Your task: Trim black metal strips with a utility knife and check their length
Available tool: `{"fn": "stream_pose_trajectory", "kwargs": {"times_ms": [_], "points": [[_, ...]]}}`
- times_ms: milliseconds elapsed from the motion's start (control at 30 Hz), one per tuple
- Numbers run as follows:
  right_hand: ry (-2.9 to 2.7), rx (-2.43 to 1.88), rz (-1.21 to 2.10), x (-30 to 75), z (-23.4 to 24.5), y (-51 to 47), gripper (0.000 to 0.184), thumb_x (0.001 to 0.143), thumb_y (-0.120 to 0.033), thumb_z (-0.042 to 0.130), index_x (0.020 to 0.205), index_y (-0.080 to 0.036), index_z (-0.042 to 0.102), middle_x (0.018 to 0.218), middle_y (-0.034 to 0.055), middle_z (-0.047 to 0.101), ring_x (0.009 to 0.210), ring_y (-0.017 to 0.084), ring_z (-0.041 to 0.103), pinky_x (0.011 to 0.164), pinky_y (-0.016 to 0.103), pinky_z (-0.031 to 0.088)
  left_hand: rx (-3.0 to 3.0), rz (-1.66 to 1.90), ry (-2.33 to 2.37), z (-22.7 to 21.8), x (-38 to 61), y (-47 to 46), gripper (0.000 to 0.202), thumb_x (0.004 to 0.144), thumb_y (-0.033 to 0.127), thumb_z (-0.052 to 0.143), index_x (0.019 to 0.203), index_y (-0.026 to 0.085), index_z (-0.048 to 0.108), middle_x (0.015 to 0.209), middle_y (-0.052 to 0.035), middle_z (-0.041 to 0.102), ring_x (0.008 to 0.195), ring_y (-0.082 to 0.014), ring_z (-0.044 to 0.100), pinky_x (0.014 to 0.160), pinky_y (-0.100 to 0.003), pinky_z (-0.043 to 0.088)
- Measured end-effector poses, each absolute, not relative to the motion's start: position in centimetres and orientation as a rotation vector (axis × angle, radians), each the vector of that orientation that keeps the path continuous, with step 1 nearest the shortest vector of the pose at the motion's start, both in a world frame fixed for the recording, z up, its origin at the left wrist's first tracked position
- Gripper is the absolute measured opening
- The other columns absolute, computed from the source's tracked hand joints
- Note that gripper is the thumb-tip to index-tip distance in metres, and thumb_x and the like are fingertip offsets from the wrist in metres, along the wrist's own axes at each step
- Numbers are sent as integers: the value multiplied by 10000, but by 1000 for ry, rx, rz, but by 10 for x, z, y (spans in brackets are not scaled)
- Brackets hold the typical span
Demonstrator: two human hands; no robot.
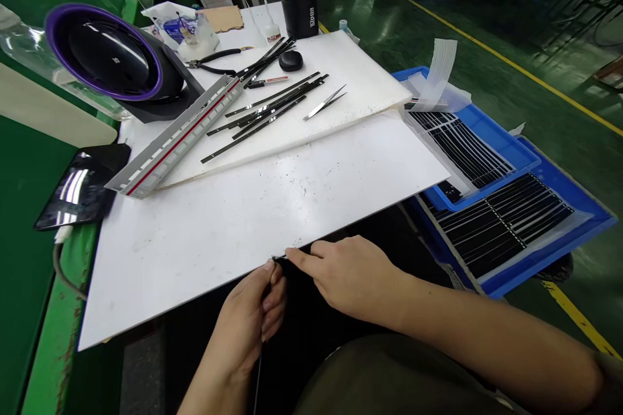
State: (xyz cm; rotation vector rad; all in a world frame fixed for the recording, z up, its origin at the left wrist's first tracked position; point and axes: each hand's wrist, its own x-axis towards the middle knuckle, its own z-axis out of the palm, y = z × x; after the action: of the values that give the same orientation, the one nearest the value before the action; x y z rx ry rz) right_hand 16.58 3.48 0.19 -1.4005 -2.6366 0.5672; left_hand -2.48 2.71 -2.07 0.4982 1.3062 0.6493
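Observation:
My left hand (253, 308) is closed at the front edge of the white board, thumb and forefinger pinching a thin dark strip (279, 257). A narrow length hangs below this hand, apparently part of the same strip. From the right, my right hand (357, 279) meets it, its forefinger pressed on the strip's end at the board edge and its other fingers curled under. The right thumb is hidden. Farther back, several loose black strips (265, 110) lie on a white foam sheet (360, 71), beside pointed tweezers (325, 102).
A grey scale ruler (175, 139) leans across the foam's left side near a round purple-rimmed device (111, 58). Pliers (214, 61), a small black case (291, 61) and a black bottle (298, 6) stand behind. Blue trays (523, 165) of black strips are at the right.

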Motion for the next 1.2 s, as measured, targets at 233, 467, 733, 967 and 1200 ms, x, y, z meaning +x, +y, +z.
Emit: {"fn": "stream_pose_trajectory", "kwargs": {"times_ms": [233,467,733,967,1200], "points": [[-2572,-1426,627,167,4,35,489,942,-201,432,1424,-268,484,989,-2,716,665,189,639,509,322,342,492,625,1280,-23,-27,30,353,902,450,536,671,199,449,486,87,317,358,-41,183,306,-140,172],[-2580,-1399,648,168,8,38,485,929,-194,433,1402,-269,509,1014,-2,719,677,195,651,494,322,345,494,631,1258,-26,-29,28,367,892,476,563,677,199,458,494,87,328,364,-42,191,309,-144,181],[-2608,-1392,600,167,6,38,477,930,-190,446,1399,-254,497,956,3,710,638,187,631,468,318,300,490,644,1257,-25,-28,28,366,881,478,582,680,200,454,495,87,330,363,-41,201,309,-140,187],[-2614,-1404,542,166,4,34,459,942,-203,441,1398,-245,485,906,1,696,623,197,620,465,327,297,498,647,1290,-23,-27,28,370,882,478,577,674,198,457,494,87,328,356,-39,201,305,-146,210],[-2623,-1418,516,165,5,33,459,947,-195,429,1399,-239,494,888,12,688,617,199,623,459,321,275,493,661,1269,-24,-27,29,353,898,447,560,671,197,456,489,87,332,357,-41,192,300,-140,209]]}}
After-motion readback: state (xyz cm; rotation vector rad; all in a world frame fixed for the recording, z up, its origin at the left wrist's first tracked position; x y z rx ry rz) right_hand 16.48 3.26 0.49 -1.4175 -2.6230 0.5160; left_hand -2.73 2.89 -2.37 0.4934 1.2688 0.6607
